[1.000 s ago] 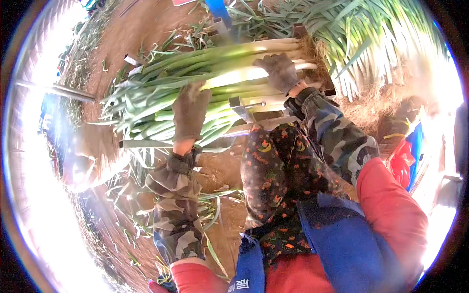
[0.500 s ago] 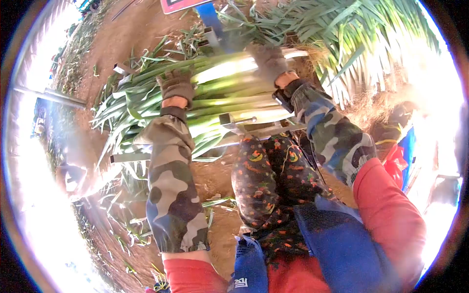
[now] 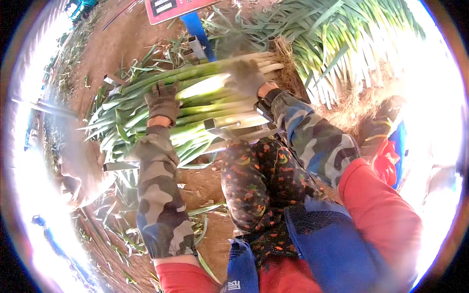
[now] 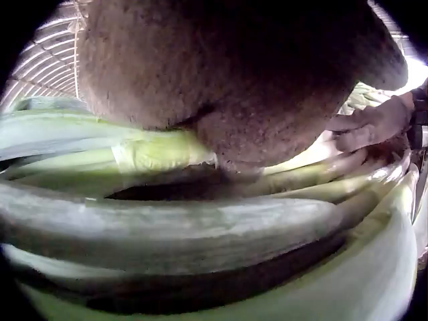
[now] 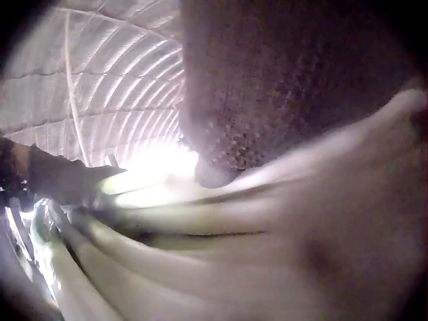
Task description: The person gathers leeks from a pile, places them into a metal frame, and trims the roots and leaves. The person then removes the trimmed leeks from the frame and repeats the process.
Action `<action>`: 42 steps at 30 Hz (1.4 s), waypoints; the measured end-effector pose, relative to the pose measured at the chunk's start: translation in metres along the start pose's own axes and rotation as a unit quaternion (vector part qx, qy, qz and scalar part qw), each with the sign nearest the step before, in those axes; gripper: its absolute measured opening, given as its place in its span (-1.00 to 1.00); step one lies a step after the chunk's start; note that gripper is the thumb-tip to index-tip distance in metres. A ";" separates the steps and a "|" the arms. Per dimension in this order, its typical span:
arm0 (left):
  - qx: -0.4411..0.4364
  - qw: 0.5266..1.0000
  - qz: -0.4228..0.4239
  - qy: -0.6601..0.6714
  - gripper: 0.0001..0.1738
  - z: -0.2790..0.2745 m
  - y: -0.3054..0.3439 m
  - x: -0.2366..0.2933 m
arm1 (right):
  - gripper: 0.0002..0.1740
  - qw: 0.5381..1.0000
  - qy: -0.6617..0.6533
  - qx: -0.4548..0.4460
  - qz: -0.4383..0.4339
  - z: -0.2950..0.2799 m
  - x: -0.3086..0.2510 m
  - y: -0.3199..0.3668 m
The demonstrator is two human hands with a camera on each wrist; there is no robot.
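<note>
A thick bundle of leeks lies crosswise in a metal frame, leaves to the left and roots to the right. My gloved left hand rests on the green leaf part with its fingers spread and pointing away from me. Farther right, my gloved right hand lies over the pale stalks, its outline blurred in the head view. In the left wrist view, the right hand shows with extended fingers on the stalks. Leek stalks fill the lower part of the right wrist view, beneath the glove.
A larger heap of leeks lies at the far right, roots toward me. Beyond the frame stands a red scale display on a blue post. Loose leaves litter the soil floor. A red bag sits at the right.
Both hands have moved toward the far side of the bundle, and the left hand's fingers have spread out. The head view has shifted, bringing more of the red display into sight.
</note>
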State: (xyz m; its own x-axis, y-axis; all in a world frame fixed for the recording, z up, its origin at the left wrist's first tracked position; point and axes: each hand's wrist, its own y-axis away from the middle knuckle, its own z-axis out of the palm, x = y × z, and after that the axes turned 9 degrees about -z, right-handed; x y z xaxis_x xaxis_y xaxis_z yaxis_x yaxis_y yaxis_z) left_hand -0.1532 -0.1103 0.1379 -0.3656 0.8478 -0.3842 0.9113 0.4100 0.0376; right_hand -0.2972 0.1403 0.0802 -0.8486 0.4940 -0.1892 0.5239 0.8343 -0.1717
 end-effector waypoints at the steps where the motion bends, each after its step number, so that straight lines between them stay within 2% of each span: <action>1: -0.002 1.000 0.009 -0.001 -0.23 -0.007 -0.001 -0.002 | -0.38 1.000 -0.021 -0.016 -0.014 -0.006 0.004 0.001; 4: 0.049 0.997 0.054 -0.004 -0.34 -0.017 0.010 -0.010 | -0.56 1.000 -0.002 -0.021 0.001 -0.016 0.007 0.001; 7: 0.108 0.992 0.057 0.021 -0.44 -0.008 0.007 -0.020 | -0.68 0.994 0.108 -0.008 -0.030 -0.020 0.011 -0.004; 8: 0.310 0.948 0.071 0.030 -0.58 0.002 0.007 -0.021 | -0.68 0.961 0.235 0.127 -0.069 -0.012 0.010 0.009; 10: 0.308 0.947 0.071 0.057 -0.58 -0.024 0.021 -0.025 | -0.70 0.925 0.254 0.257 -0.122 -0.026 0.012 0.018; 11: 0.309 0.946 0.071 0.071 -0.58 -0.037 0.027 -0.028 | -0.70 0.918 0.236 0.288 -0.133 -0.032 0.013 0.022; 12: 0.311 0.946 0.080 0.056 -0.58 -0.038 0.032 -0.031 | -0.71 0.911 0.218 0.319 -0.146 -0.037 0.014 0.026; 14: 0.348 0.927 0.110 0.085 -0.53 -0.010 0.037 -0.023 | -0.72 0.930 0.131 0.312 -0.144 -0.038 0.019 0.042; 15: 0.287 0.945 0.114 0.104 -0.50 -0.019 0.048 -0.016 | -0.72 0.936 0.088 0.310 -0.142 -0.039 0.020 0.049; 16: 0.225 0.960 0.114 0.123 -0.47 -0.028 0.060 -0.009 | -0.71 0.955 0.121 0.248 -0.104 -0.033 0.018 0.063; 19: 0.172 0.974 0.131 0.065 -0.46 0.014 0.058 0.009 | -0.71 0.984 0.164 0.045 -0.044 0.008 0.021 0.079; 20: 0.131 0.980 0.113 0.098 -0.46 0.013 0.058 0.012 | -0.67 0.983 0.065 0.154 -0.081 0.017 0.027 0.078; 23: 0.194 0.973 0.103 0.066 -0.40 0.000 0.055 0.015 | -0.65 0.962 0.175 0.190 -0.092 0.007 0.022 0.083; 24: 0.127 0.985 0.089 0.076 -0.32 -0.011 0.054 0.015 | -0.49 0.968 0.230 0.098 -0.027 0.005 0.013 0.080; 27: 0.108 0.991 0.065 0.041 -0.26 0.005 0.039 0.012 | -0.35 0.960 0.268 0.075 0.024 -0.023 -0.008 0.073; 30: 0.079 0.994 0.040 0.066 -0.28 0.016 0.021 0.021 | -0.26 0.993 0.106 0.032 0.030 -0.006 0.012 0.051; 31: 0.065 0.995 0.023 0.077 -0.29 0.021 0.015 0.024 | -0.25 0.992 0.117 0.003 0.054 0.001 0.014 0.050; 32: 0.088 0.996 0.021 -0.009 -0.24 0.040 0.011 0.029 | -0.24 0.990 0.123 -0.023 0.067 0.011 0.018 0.045; 33: 0.139 0.989 0.037 0.043 -0.25 0.069 -0.002 0.027 | -0.23 0.988 0.126 -0.048 0.072 0.022 0.018 0.036; 34: 0.085 0.995 0.010 0.046 -0.26 0.068 -0.010 0.031 | -0.19 0.994 0.095 -0.017 0.049 0.031 0.023 0.035; 35: 0.105 0.991 -0.001 0.077 -0.26 0.046 -0.015 0.035 | -0.16 0.998 0.062 0.009 0.029 0.041 0.035 0.038; 38: -0.026 0.998 0.006 0.051 -0.25 0.022 -0.017 0.034 | -0.14 0.992 0.069 -0.078 0.071 0.047 0.043 0.022; 41: -0.021 0.999 0.007 0.039 -0.45 0.000 -0.007 0.029 | -0.14 0.986 0.073 -0.117 0.089 0.033 0.038 0.021; 42: -0.043 0.999 0.017 0.024 -0.21 -0.004 -0.002 0.022 | -0.14 0.985 0.069 -0.127 0.091 0.028 0.035 0.021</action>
State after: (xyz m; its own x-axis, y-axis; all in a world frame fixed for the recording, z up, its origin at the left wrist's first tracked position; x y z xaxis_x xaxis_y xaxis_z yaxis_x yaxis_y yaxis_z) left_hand -0.1641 -0.0911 0.1329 -0.3457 0.8758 -0.3369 0.9042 0.4069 0.1298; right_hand -0.3134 0.1683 0.0425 -0.7538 0.6545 -0.0583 0.6475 0.7550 0.1032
